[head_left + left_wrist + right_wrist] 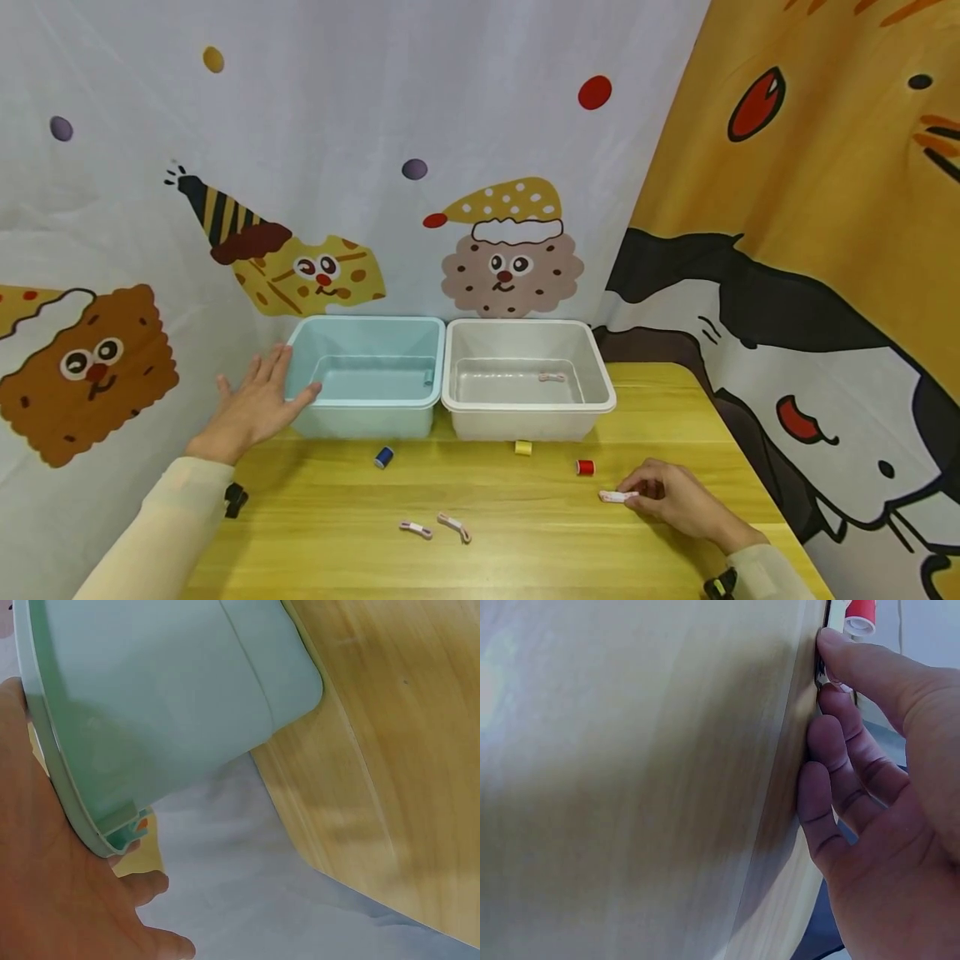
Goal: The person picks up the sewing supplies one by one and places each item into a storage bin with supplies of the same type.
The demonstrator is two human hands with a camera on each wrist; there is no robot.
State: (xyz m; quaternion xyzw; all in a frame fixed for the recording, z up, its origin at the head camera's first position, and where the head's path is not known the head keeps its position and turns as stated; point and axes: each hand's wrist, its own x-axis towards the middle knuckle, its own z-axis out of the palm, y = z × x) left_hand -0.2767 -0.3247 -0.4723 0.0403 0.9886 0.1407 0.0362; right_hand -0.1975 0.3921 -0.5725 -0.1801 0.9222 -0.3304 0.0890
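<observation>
My right hand pinches one end of a slim pink-and-white bundle between thumb and fingers, low over the table's right side. In the right wrist view, the thumb and fingertips of the right hand meet at the tabletop, and the bundle is mostly hidden. Spread fingers of my left hand rest on the left rim of a light blue bin; the left wrist view shows that hand against the bin's rim. Two similar bundles, one straight and one bent, lie at the front.
A white bin stands beside the blue one, with a pinkish bundle inside. The blue bin holds a teal spool. Thread spools in blue, yellow and red lie before the bins. A printed curtain hangs behind.
</observation>
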